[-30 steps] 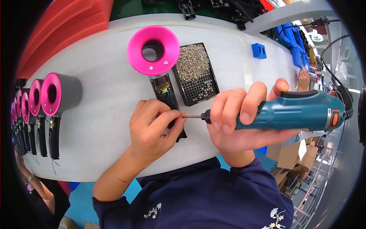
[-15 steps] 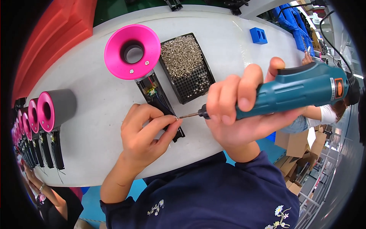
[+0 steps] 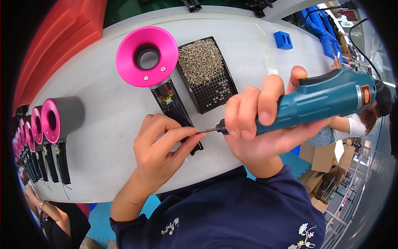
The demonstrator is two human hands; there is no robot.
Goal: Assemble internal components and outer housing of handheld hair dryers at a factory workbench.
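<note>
My right hand (image 3: 261, 124) is wrapped round a teal electric screwdriver (image 3: 323, 99), held nearly level with its thin bit (image 3: 208, 130) pointing left. At the bit's tip, the thumb and forefinger of my left hand (image 3: 159, 143) are pinched together on a small silvery screw, now mostly covered by the fingertips. Under and beyond my left hand lies a hair dryer with a pink ring-shaped face (image 3: 126, 62) and an opened black handle (image 3: 176, 108). A small circuit board and wires show inside the handle. My left hand hides part of it.
Right of the dryer sits a black tray (image 3: 202, 108) of loose silver screws, some standing in its holes. More pink-faced dryers (image 3: 62, 120) line the left edge. A blue block (image 3: 283, 40) lies at far right, a red bin (image 3: 58, 45) at far left. Other people are at both sides.
The bit tip has come in between my left fingertips, which now cover the silvery screw seen before. Both hands have shifted very slightly; the whole table view has moved a little right.
</note>
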